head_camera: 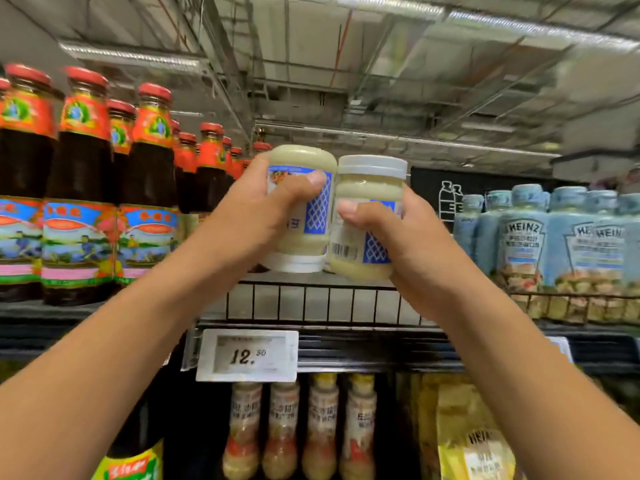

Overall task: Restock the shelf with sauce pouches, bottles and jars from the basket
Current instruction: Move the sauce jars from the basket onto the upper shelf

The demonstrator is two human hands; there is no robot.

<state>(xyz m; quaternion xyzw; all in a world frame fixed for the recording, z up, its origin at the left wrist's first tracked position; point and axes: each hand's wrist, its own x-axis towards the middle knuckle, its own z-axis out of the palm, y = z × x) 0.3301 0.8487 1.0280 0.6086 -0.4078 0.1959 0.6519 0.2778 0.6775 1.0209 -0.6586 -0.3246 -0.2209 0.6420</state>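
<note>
Both my hands are raised in front of the top shelf, each holding a jar of pale cream sauce with a blue-and-white label. My left hand grips one jar upside down, its white lid at the bottom. In my right hand the other jar is upright, with the white lid on top. The two jars touch side by side, just above the shelf's wire front rail. The basket is out of view.
Dark sauce bottles with red caps fill the top shelf on the left. Light-blue Heinz bottles stand on the right. A 12.50 price tag hangs under the gap. Dressing bottles and yellow pouches sit on the lower shelf.
</note>
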